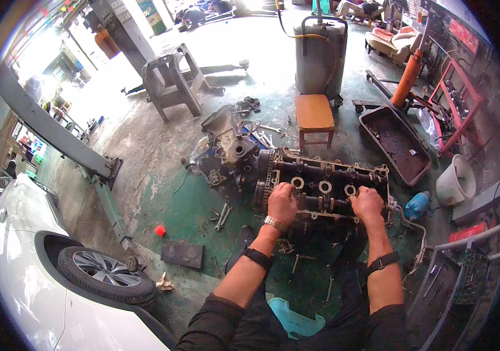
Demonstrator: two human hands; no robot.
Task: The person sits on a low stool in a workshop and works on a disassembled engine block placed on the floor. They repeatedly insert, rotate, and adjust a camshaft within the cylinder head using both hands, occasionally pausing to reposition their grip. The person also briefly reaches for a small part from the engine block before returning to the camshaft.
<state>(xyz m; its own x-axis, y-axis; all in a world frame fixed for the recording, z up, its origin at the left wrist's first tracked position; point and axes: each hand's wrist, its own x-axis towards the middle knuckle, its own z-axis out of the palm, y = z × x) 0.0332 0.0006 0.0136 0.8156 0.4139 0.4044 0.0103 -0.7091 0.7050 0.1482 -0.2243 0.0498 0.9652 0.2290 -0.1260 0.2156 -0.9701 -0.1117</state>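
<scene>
An engine [332, 182] with its top uncovered lies on the floor in front of me, its timing chain [267, 175] at the left end. Along its near side runs a camshaft [323, 202]. My left hand [282, 202] is closed over the left part of this shaft, near the chain end. Toward the other end, my right hand [367, 203] is curled round the same shaft. The fingertips of both hands are largely hidden behind the knuckles. Between the camshafts show several round openings with pale rims [325, 187].
Greasy engine parts [226, 143] and several wrenches [264, 136] lie left of the engine. A wooden stool [314, 114] and a black drip tray [395, 143] stand beyond it. At right are a white bucket [456, 180] and a tool cart [455, 286]; a white car [24, 257] is at left.
</scene>
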